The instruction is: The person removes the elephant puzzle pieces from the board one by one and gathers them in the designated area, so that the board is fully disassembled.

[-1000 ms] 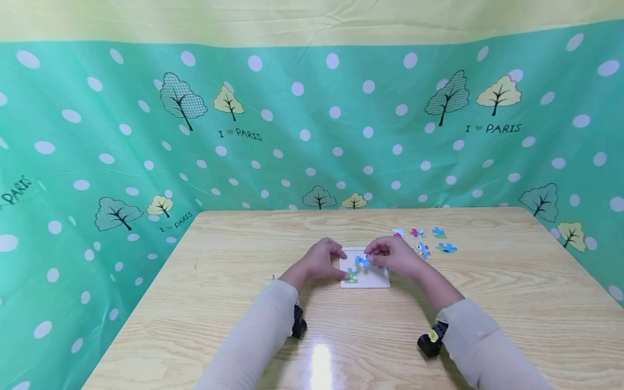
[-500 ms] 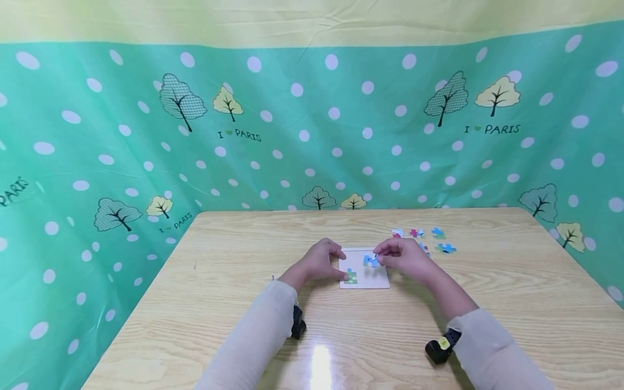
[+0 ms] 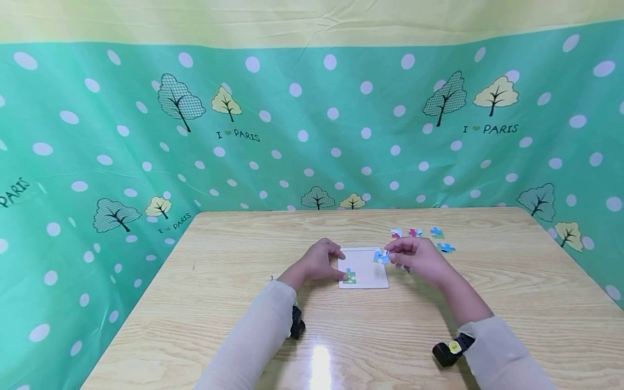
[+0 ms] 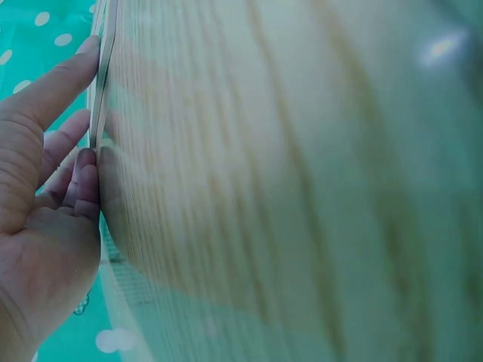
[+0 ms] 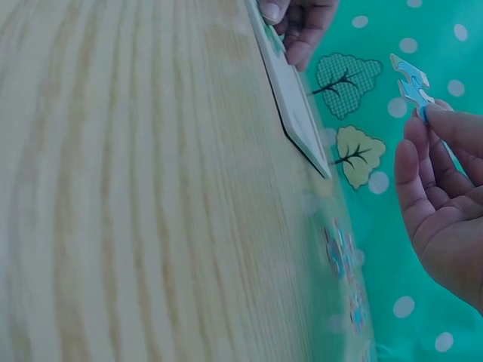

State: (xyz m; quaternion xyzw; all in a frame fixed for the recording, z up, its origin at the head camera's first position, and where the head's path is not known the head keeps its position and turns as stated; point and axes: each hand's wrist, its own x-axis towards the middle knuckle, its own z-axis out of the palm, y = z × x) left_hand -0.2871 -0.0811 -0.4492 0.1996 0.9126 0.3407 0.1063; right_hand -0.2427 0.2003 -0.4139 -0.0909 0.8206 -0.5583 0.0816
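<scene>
My left hand (image 3: 319, 261) rests along the left side of a flat white puzzle board (image 3: 368, 273), its thumb on or right beside a green-and-blue puzzle piece (image 3: 351, 278) in the lower left corner. In the left wrist view the fingers (image 4: 64, 83) reach to the thin edge of the board without wrapping round it. A blue-and-white puzzle piece (image 3: 380, 257) hangs over the upper right part of the board, pinched between thumb and fingertips of my right hand (image 3: 420, 261). The right wrist view shows this jigsaw piece (image 5: 415, 90) held up off the table.
Loose puzzle pieces lie on the wooden table (image 3: 234, 260) beyond and right of the board, including a red-and-white one (image 3: 396, 233), a blue-green one (image 3: 437, 233) and a blue one (image 3: 446, 248). Behind the table hangs a green dotted curtain (image 3: 273, 162).
My right hand has moved rightward across the board with the blue-and-white puzzle piece, from near the middle to the upper right. My left hand stays at the left edge.
</scene>
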